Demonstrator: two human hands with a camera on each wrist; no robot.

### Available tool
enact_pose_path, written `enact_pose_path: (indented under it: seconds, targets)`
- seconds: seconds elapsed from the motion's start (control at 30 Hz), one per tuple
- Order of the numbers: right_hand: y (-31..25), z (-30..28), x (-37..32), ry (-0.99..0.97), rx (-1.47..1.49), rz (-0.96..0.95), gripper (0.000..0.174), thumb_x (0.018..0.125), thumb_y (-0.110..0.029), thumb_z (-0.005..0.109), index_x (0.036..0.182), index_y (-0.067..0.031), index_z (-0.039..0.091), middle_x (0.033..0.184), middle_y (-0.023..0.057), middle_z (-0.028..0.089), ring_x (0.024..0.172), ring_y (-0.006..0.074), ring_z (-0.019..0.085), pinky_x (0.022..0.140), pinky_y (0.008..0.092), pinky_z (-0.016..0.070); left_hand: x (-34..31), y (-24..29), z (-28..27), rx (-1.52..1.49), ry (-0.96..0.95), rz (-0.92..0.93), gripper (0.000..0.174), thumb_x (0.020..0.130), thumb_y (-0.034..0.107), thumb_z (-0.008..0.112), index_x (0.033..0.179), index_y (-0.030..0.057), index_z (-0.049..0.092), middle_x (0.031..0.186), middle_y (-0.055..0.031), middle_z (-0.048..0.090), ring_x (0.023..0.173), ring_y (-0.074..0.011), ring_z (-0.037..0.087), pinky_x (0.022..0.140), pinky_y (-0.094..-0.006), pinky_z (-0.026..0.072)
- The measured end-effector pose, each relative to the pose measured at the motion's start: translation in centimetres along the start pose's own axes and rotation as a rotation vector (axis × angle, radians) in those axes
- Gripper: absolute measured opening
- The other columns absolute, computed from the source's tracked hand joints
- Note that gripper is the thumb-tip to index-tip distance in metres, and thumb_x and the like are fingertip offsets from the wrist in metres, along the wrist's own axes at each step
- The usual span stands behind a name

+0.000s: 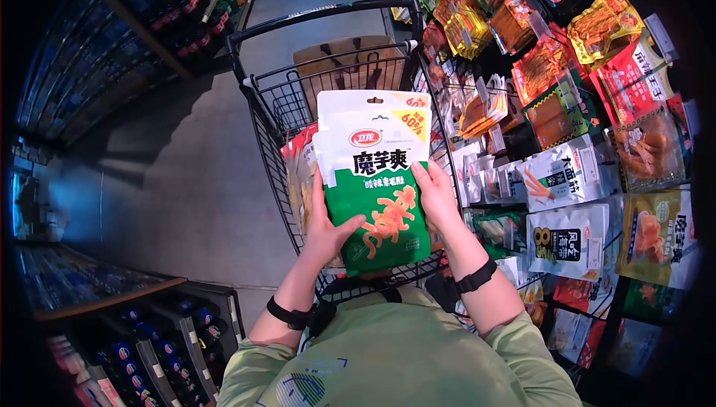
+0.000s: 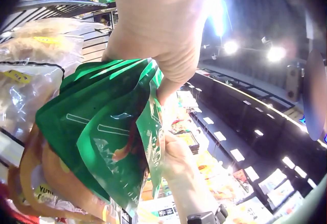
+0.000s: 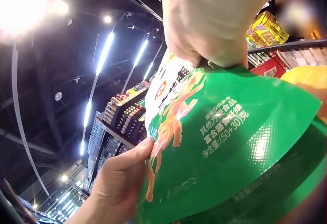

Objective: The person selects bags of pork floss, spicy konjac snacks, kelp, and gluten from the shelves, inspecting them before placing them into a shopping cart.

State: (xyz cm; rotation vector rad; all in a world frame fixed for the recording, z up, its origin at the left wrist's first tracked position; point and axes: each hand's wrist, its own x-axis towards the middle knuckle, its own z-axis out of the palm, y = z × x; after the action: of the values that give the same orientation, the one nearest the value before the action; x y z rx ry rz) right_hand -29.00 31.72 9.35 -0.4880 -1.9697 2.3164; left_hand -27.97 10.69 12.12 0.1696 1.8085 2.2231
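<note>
Both hands hold a small stack of green-and-white snack bags point(image 1: 373, 135) upright over the shopping cart, printed fronts toward the head camera. My left hand point(image 1: 328, 224) grips the left side, its thumb lying across the green front. At the right edge, my right hand point(image 1: 437, 197) pinches the bags with its thumb on the front. In the left wrist view, the lower ends of the green bags point(image 2: 97, 137) fan apart in layers. The right wrist view shows the front bag point(image 3: 240, 106) close up, with my left hand point(image 3: 122, 178) at its far edge.
The black wire shopping cart point(image 1: 322, 10) stands in front of my body, holding a brown carton point(image 1: 350, 53) and a red-topped snack bag point(image 1: 300, 139). Hanging snack packets point(image 1: 563, 176) crowd the display on the right. Shelves of bottles point(image 1: 160, 332) line the left side, beside a grey floor point(image 1: 164, 183).
</note>
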Motion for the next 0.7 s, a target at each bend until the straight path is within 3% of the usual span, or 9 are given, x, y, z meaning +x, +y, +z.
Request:
enact_pose_path:
  seconds: [0.5,0.7]
  targets:
    - [0.1,0.2,0.2,-0.025,-0.018,0.037,0.025,0.095,-0.016,0.049,0.112,0.0010,0.055,0.099,0.0035,0.062,0.088,0.0073,0.054,0.078,0.0231,0.0441,0.6,-1.2,-0.8,0.017,-0.021,0.002,0.104,0.070,0.007,0.074,0.146,0.0043,0.002,0.143,-0.0147,0.028,0.129,-0.0235,0.034,0.105,-0.0354,0.0307]
    - [0.8,-0.3,0.1,-0.041,-0.314,-0.100,0.026,0.094,-0.015,0.051,0.114,0.0001,0.053,0.098,0.0044,0.061,0.090,0.0082,0.054,0.080,0.0245,0.0438,0.3,-3.4,-1.7,0.114,-0.028,-0.037,0.108,0.071,0.000,0.071,0.146,0.0076,-0.005,0.145,-0.0128,0.024,0.128,-0.0214,0.034,0.103,-0.0339,0.0336]
